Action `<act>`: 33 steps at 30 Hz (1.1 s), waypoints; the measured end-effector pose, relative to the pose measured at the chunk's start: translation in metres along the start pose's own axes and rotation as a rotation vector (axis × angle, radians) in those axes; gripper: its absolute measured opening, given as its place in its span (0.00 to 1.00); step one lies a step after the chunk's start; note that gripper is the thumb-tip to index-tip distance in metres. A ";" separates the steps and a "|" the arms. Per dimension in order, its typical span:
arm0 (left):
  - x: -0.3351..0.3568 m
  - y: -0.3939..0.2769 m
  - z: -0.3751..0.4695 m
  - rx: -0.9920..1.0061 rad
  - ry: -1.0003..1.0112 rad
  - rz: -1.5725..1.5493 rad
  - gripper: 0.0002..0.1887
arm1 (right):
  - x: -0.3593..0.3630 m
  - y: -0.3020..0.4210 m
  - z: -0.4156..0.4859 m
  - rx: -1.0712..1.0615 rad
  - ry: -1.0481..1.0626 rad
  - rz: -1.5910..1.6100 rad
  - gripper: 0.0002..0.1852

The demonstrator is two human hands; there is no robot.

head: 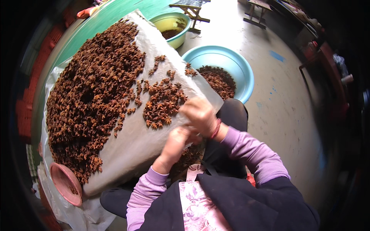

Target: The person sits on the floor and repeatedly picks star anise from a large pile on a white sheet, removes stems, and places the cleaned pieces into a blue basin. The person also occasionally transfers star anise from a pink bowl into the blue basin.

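Observation:
My left hand [177,142] and my right hand [200,115] are close together at the near edge of a white-sheeted worktop [124,153]. Both are blurred, with fingers curled inward, and anything between them is hidden. A red cord circles my right wrist. Just beyond my hands lies a small spread of star anise [164,104]. To its left rises a large heap of star anise [92,101]. Beneath my hands, between my knees, more star anise [190,154] shows, partly covered by my arms.
Right of the worktop, a light-blue basin [244,78] holds reddish-brown pieces. A yellow-green basin [180,40] stands behind it, near a wooden stool [192,13]. At the near left, a pink bowl [62,180] lies tilted against the heap. Another stool [257,11] stands farther back.

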State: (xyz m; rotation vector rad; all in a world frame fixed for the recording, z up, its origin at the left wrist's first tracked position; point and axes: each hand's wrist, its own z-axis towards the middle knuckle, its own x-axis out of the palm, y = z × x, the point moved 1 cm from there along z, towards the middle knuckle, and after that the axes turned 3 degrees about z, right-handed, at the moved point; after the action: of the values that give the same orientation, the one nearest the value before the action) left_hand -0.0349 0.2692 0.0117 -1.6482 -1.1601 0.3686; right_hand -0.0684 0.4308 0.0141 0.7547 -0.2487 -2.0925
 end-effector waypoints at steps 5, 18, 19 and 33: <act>-0.009 0.010 0.004 0.040 0.053 -0.665 0.17 | 0.003 0.035 -0.031 0.087 -0.022 -0.004 0.10; 0.017 -0.004 -0.001 0.106 -0.233 0.154 0.11 | -0.001 0.024 -0.045 0.632 -0.271 0.528 0.03; 0.027 -0.006 -0.003 0.093 -0.191 0.169 0.10 | -0.003 0.017 -0.044 0.643 -0.308 0.518 0.04; -0.114 -0.010 0.031 0.511 -0.659 1.336 0.32 | -0.008 0.008 -0.039 0.054 0.526 0.005 0.04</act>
State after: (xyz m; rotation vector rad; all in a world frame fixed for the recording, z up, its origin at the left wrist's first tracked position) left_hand -0.1175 0.1923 -0.0257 -1.6306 -0.1253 1.9636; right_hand -0.0358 0.4362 -0.0101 1.2985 -0.0155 -1.8102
